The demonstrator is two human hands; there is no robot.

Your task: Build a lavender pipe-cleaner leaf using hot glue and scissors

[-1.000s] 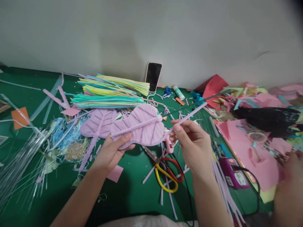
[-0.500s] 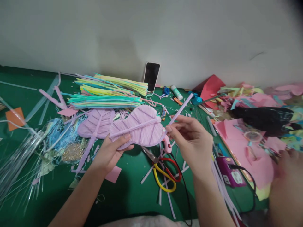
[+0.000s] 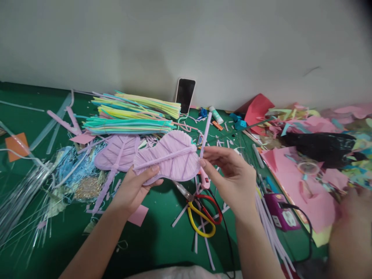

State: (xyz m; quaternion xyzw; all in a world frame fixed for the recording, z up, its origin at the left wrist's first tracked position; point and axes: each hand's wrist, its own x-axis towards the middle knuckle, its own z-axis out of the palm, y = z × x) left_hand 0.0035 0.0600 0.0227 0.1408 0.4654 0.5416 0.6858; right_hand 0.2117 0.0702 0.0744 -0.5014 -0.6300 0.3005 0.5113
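Observation:
My left hand [image 3: 142,182] grips the lower left edge of a lilac leaf shape [image 3: 167,157], thumb on top and fingers beneath. Raised ribs cross its face, and a strip edges its rim. At the leaf's right end, my right hand [image 3: 225,176] pinches a lilac pipe cleaner [image 3: 206,133] that stands up from the rim. A second lilac leaf with a stem [image 3: 114,153] lies behind on the left. Under the hands are scissors [image 3: 203,217] with one red and one yellow handle, and a pink glue gun [image 3: 204,179], partly hidden by my right hand.
Bundles of coloured pipe cleaners [image 3: 130,126] lie at the back, near a phone [image 3: 185,95] leaning on the wall. A purple box [image 3: 280,212] with a black cable is at right, beside pink paper [image 3: 310,190]. Another person's bare limb [image 3: 350,228] shows at lower right.
The free end of the pipe cleaner has swung left, from slanting right to nearly upright against the leaf's end. My right hand has shifted slightly left; my left hand keeps its hold.

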